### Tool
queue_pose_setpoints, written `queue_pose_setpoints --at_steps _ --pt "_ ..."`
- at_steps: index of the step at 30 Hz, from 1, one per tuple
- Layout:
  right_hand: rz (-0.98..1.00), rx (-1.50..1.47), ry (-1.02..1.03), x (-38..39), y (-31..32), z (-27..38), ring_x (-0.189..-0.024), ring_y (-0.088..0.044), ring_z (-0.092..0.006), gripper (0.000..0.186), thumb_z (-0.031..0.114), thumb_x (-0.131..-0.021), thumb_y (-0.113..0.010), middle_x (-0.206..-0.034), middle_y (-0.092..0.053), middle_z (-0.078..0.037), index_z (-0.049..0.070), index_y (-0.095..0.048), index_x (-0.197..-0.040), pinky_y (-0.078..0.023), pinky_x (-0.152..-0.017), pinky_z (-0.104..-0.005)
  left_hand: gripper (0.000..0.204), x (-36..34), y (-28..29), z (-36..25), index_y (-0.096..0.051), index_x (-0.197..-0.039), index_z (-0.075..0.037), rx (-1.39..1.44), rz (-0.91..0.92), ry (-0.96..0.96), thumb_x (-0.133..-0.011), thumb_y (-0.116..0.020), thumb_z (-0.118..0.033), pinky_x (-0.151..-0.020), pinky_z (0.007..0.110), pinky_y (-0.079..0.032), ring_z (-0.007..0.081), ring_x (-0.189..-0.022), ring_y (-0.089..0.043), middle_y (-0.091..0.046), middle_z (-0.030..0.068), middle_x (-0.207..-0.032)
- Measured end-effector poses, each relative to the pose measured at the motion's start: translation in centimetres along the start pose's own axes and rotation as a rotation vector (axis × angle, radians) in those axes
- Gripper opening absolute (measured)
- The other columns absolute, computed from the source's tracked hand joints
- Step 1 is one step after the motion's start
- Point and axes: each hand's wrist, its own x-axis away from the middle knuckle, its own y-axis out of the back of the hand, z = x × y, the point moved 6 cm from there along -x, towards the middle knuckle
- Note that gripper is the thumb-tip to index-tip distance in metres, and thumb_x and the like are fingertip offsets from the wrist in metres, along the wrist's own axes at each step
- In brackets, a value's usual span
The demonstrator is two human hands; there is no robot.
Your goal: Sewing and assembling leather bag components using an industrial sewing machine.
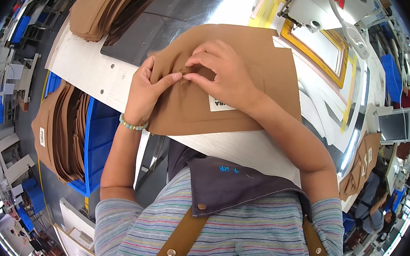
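Note:
A brown fabric piece [267, 80] with a white label [222, 107] lies across the white worktable [78, 70]. My left hand [153, 82] grips its left part, thumb reaching toward a small crease at the middle. My right hand [217, 75] pinches at that same crease from the right, thumb and index finger close to my left thumb, the other fingers curled above. Whether something small sits between the fingertips is too small to tell.
Brown pieces are stacked [99, 1] at the back left and in a blue bin [94, 142] below left. A machine head [322, 11], yellow frame [342, 67] and more pieces [359, 171] are right. Co-workers [377, 218] sit at far right.

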Motion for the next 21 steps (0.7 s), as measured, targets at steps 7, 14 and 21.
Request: queue_pose_setpoints --at_steps 7,14,21 --pt "-0.034 -0.088 0.071 0.1 0.0 0.3 -0.096 -0.064 -0.0233 0.015 0.012 -0.083 -0.085 -0.101 -0.068 0.0 0.011 -0.076 -0.096 -0.053 -0.085 -0.0384 0.041 0.6 0.3 1.2 -0.06 -0.124 0.001 -0.053 -0.036 -0.107 -0.09 -0.083 0.002 -0.091 0.027 -0.058 0.0119 -0.104 -0.07 -0.072 0.0077 -0.116" --pt "0.011 -0.114 0.102 0.0 0.0 0.7 -0.096 -0.064 -0.0227 0.017 0.003 -0.083 -0.085 -0.101 -0.069 -0.004 0.007 -0.078 -0.097 -0.054 -0.082 -0.0361 0.038 1.1 0.0 0.6 -0.063 -0.119 0.0 -0.256 -0.094 -0.2 -0.088 -0.085 -0.002 -0.089 0.026 -0.056 0.0106 -0.099 -0.069 -0.073 0.0058 -0.11" --pt "-0.015 -0.087 0.152 0.0 0.1 0.8 -0.093 -0.064 -0.0231 0.009 0.012 -0.084 -0.083 -0.097 -0.068 -0.001 0.012 -0.077 -0.091 -0.053 -0.084 -0.0382 0.031 1.7 -0.5 -0.4 -0.067 -0.11 0.0 -0.369 -0.149 -0.283 -0.086 -0.086 -0.003 -0.088 0.027 -0.055 0.0104 -0.098 -0.069 -0.075 0.0055 -0.108"
